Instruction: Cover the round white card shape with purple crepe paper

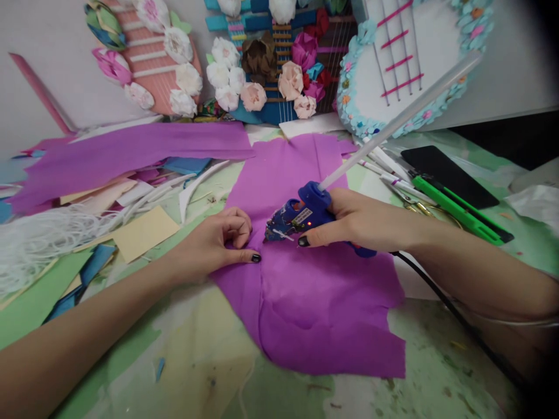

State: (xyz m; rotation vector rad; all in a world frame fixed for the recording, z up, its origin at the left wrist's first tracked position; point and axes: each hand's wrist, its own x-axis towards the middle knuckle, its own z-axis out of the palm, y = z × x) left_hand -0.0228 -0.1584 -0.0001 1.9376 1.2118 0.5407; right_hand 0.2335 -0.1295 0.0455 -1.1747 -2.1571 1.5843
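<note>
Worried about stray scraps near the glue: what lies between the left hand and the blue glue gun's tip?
Head view: only a short bare stretch of purple crepe paper sheet between the left hand and the blue plastic glue gun.

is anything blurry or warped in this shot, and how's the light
Head view: sharp at the centre, on the blue glue gun in the right hand and the left hand on the purple paper; the edges smear and bend, wide-angle style; right corners go dark; light is soft, shadows faint.
</note>
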